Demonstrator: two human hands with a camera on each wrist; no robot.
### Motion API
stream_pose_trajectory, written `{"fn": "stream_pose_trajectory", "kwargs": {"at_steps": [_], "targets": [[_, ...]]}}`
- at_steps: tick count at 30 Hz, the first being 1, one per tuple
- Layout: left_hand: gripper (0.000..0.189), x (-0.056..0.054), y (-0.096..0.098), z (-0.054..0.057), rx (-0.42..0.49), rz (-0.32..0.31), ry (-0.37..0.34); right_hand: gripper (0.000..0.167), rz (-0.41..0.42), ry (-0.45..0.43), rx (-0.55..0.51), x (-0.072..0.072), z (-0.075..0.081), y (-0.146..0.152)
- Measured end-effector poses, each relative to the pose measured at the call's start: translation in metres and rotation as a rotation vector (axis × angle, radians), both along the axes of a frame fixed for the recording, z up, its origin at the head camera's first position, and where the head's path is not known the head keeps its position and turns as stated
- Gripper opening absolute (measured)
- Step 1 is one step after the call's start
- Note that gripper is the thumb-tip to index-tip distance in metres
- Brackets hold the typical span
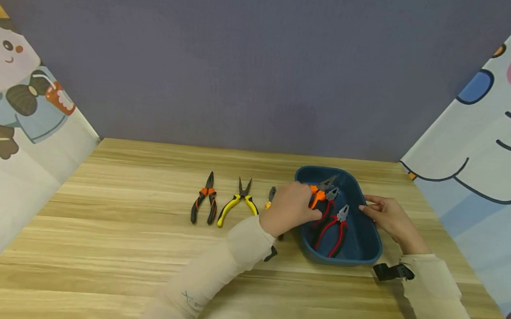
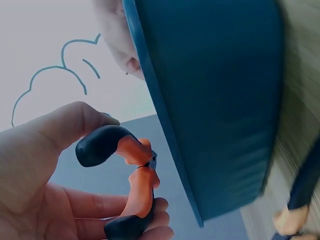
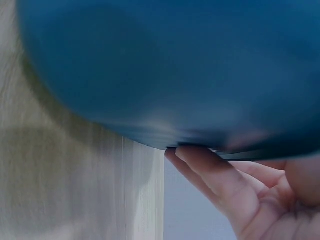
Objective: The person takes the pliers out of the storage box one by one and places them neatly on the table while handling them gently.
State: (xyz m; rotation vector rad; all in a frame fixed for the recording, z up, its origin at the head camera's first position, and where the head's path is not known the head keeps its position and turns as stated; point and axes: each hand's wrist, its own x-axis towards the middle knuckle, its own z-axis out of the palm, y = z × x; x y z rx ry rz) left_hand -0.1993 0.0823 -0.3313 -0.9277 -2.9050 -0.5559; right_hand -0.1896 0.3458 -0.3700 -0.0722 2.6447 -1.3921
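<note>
left hand (image 1: 293, 204) grips orange-black pliers (image 1: 318, 197) over the blue tub (image 1: 360, 238); right hand (image 1: 391, 219) holds the tub's side; 2 red-black pliers (image 1: 342, 214) lie inside

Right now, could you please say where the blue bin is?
In the head view, the blue bin sits right of centre on the table, left hand over its left side, right hand at its right rim.

Left forearm (image 1: 221, 267) angled from near centre toward far right, left hand (image 1: 291, 205) in curled grip, right forearm (image 1: 436, 291) from near right, right hand (image 1: 391, 218) in thumb-and-finger pinch
</note>
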Motion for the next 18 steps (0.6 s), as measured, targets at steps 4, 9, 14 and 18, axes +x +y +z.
{"fn": "stream_pose_trajectory", "kwargs": {"at_steps": [4, 9, 14, 18], "targets": [[0.050, 0.002, -0.013, 0.001, -0.004, 0.019, -0.018, 0.053, -0.002, -0.008, 0.003, 0.000, 0.001, 0.001], [0.049, 0.003, -0.029, 0.003, 0.000, 0.039, -0.023, 0.052, 0.005, 0.013, 0.009, -0.001, 0.001, 0.002], [0.048, 0.003, -0.046, 0.003, 0.022, 0.047, -0.032, 0.052, 0.000, 0.009, 0.003, 0.000, 0.001, 0.002], [0.048, 0.005, -0.059, 0.003, 0.040, 0.060, -0.035, 0.052, -0.001, 0.010, 0.003, 0.001, 0.001, 0.001]]}}
